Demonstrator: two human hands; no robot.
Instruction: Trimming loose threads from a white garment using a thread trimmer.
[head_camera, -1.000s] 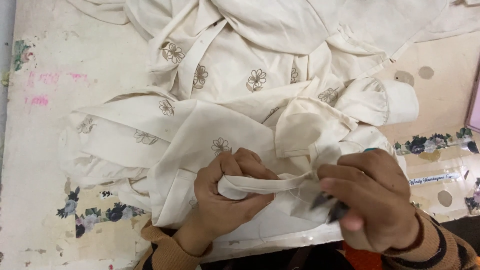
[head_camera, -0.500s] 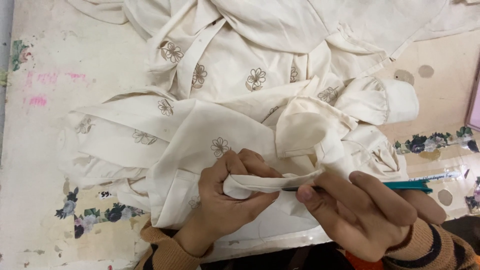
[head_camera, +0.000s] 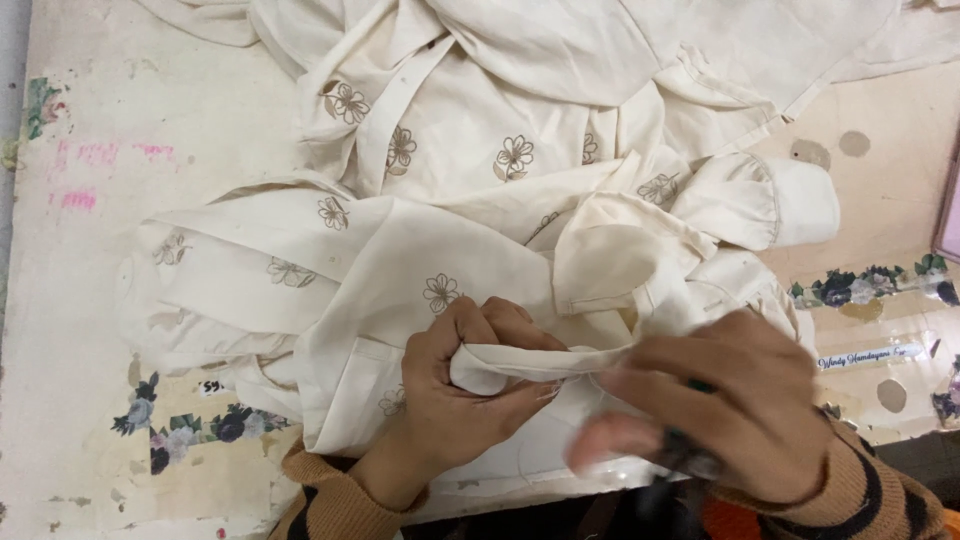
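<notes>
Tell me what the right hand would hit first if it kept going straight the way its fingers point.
Probably the left hand: the right hand points leftward along the folded cream fabric strip that the left hand pinches. Motion blur leaves depth uncertain.

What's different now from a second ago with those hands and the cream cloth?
The right hand has swung back over the folded strip after stretching out flat to the right half a second ago; it is blurred, with a dark tool under its fingers. The left hand keeps pinching the strip's end in the same spot. The flowered cream garment and the worn table lie unchanged.
</notes>
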